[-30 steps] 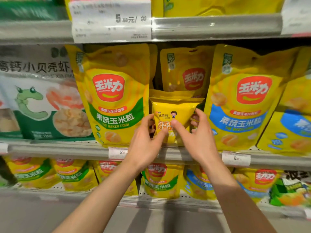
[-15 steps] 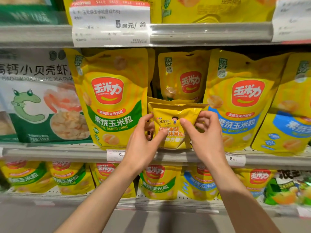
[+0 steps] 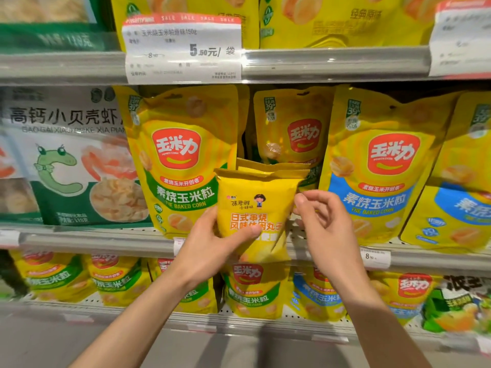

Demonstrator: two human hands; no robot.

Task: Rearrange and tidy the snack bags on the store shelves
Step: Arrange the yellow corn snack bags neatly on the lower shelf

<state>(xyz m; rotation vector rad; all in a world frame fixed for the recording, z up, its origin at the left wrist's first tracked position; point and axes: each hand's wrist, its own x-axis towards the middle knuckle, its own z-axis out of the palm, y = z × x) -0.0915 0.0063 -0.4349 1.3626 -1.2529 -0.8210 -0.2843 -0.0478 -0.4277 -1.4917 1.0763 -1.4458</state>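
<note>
Snack bag [image 3: 255,208] gripped in my left hand [image 3: 212,243] off the shelf edge [image 3: 93,239]; right hand [image 3: 324,221] loosely curled beside it, empty, to straighten it.

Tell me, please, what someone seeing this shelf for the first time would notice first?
Probably the small yellow snack bag at the centre, gripped by the left hand in front of the middle shelf's edge, while the right hand touches its right side. Around it stand big yellow corn bags, green-banded to its left and blue-banded to its right.
</note>
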